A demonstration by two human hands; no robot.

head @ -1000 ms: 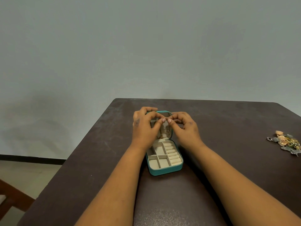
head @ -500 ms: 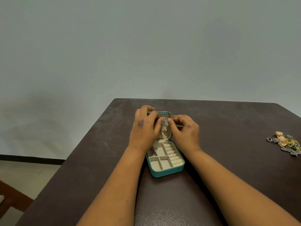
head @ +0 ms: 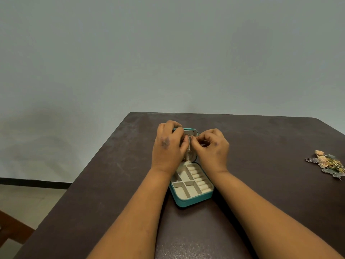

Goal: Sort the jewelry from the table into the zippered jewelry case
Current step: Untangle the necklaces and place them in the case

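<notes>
Both hands work at the raised lid of the jewelry case. The left hand curls its fingers round the lid's upper edge, and its thumb and forefinger meet at a small, thin piece of jewelry hanging inside the lid. The right hand pinches the same piece from the other side. The piece is too small to identify; it appears to be an earring or a fine chain being hung in the lid.

The case lies open on the table, between the forearms. Its visible tray compartments and ring rolls hold nothing.

A pile of jewelry remains well apart, near the table's right edge.

Judgement: the task is at an early stage. Most pieces remain unsorted, and the zip is not yet closed.
</notes>
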